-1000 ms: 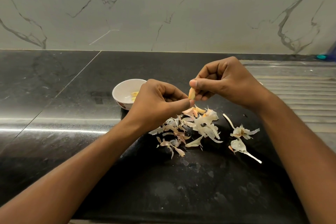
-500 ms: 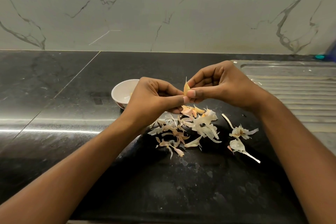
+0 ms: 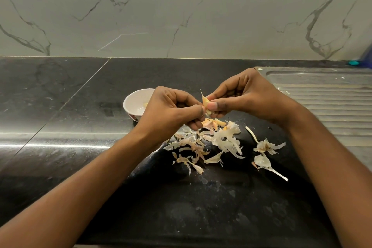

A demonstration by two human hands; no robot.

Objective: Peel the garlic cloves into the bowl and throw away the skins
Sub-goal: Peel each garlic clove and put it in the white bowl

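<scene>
The garlic clove (image 3: 205,101) was held up between both hands, just above the heap of skins (image 3: 223,141) on the black counter (image 3: 60,106); the right hand (image 3: 245,96) pinched it between thumb and curled fingers, a pointed wisp of skin sticking up from its top; the left hand (image 3: 171,110) was curled too, thumb and forefinger closed on the clove's lower end (whether on skin or on flesh could not be told). The white bowl (image 3: 133,99) stood just beyond the left hand, partly hidden by it, with a pale-yellow peeled piece (image 3: 145,104) inside. The clove was likely light, firm and small, and slick once bare, so a fingertip pinch at its two ends seemed right; its skin looked papery and brittle, apt to tear into flakes, and was best caught at the loose pointed tip and drawn downward; the shed skins would probably scatter at a breath, so gathering them called for a cupped sweep.
</scene>
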